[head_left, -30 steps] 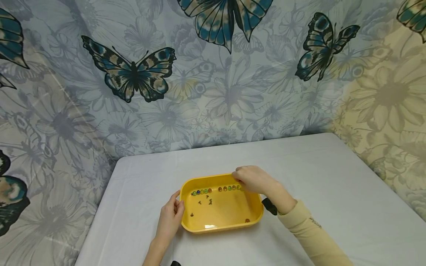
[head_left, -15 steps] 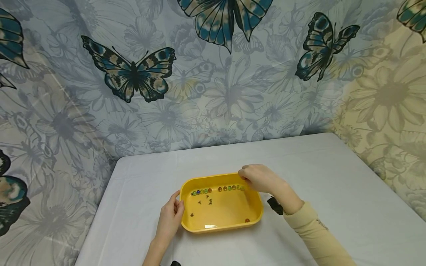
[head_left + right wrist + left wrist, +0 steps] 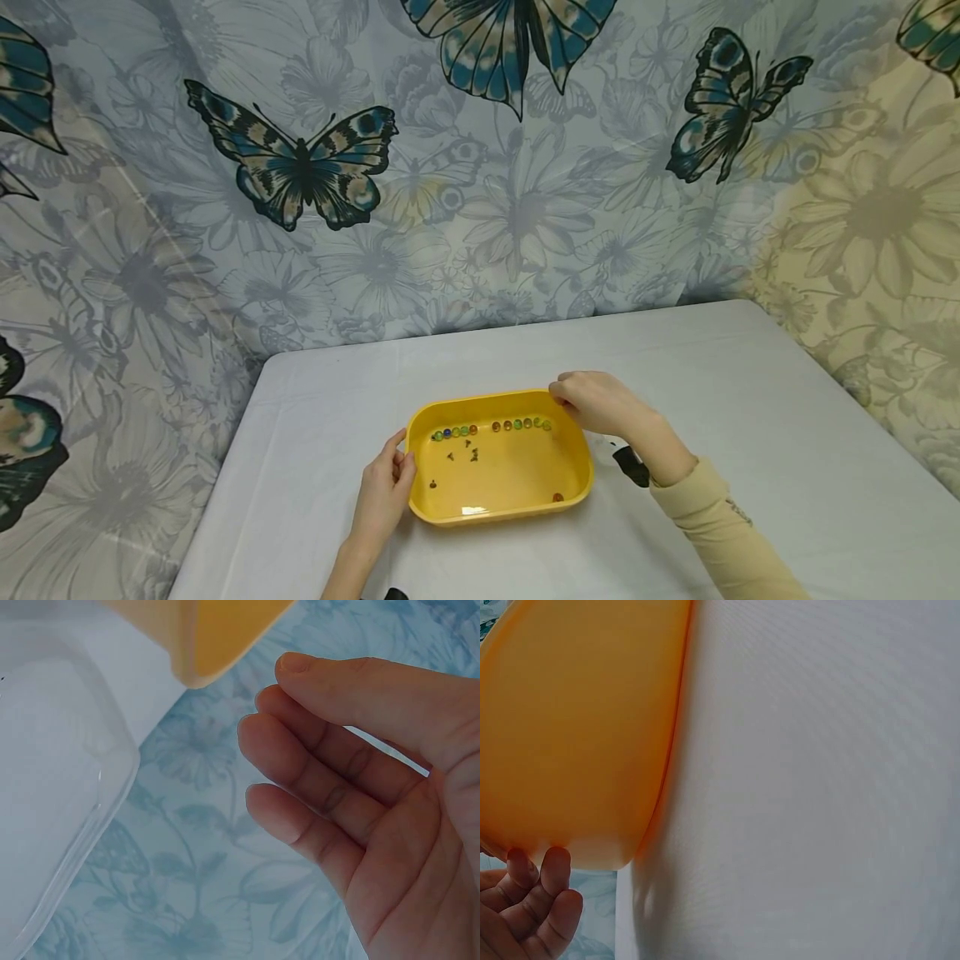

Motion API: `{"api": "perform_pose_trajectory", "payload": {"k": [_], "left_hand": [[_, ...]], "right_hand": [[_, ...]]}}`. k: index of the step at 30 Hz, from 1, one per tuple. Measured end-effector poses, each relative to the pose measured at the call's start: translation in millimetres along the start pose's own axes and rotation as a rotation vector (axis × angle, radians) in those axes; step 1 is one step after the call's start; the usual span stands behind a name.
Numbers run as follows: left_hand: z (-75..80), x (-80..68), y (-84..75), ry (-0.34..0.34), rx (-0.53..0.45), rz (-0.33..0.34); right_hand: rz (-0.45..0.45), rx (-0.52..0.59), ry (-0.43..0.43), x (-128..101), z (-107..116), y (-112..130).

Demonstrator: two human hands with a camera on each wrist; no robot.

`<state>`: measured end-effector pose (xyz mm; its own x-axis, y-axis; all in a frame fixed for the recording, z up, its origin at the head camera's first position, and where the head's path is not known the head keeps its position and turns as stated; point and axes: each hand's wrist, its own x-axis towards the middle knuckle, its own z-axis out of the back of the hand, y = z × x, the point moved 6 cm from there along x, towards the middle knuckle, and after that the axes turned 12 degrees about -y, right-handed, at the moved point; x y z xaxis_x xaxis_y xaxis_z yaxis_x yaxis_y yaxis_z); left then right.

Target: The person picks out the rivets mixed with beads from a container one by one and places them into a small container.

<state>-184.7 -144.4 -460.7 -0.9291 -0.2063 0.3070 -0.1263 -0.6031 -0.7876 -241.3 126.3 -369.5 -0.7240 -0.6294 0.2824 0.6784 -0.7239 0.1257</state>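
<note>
A yellow tray (image 3: 495,483) lies on the white table with small glass marbles in it. Along its far side runs a row of them, with a gap between the left marbles (image 3: 455,432) and the right marbles (image 3: 517,425). One amber marble (image 3: 558,497) is in the near right corner. My left hand (image 3: 384,492) holds the tray's left end; in the left wrist view its fingertips (image 3: 555,862) are against the outer wall. My right hand (image 3: 603,407) is over the far right corner. In the right wrist view its fingers are loosely bent, with nothing between them.
Several tiny dark pieces (image 3: 474,455) lie in the left half of the tray. A clear plastic container (image 3: 97,772) shows at the left of the right wrist view. Behind the table (image 3: 750,400) hangs a backdrop (image 3: 525,225) with butterflies and flowers.
My right hand has moved right along the tray's far rim, uncovering the right end of the marble row. The left hand and the tray have stayed in place.
</note>
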Motion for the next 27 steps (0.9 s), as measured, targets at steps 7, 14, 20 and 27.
{"api": "perform_pose_trajectory", "payload": {"k": [7, 14, 20, 27], "left_hand": [[-0.4, -0.2, 0.6, -0.017, 0.001, 0.003], [-0.5, 0.0, 1.0, -0.007, 0.002, -0.003], [-0.2, 0.4, 0.7, 0.004, 0.004, 0.005], [-0.3, -1.0, 0.6, 0.008, 0.004, 0.020]], "right_hand": [[-0.012, 0.002, -0.012, -7.1, 2.5, -6.5], [-0.024, 0.009, -0.028, -14.3, 4.8, -14.6], [-0.040, 0.024, -0.016, -17.7, 6.1, -19.2], [-0.048, 0.031, -0.023, -21.7, 6.0, -22.2]]}}
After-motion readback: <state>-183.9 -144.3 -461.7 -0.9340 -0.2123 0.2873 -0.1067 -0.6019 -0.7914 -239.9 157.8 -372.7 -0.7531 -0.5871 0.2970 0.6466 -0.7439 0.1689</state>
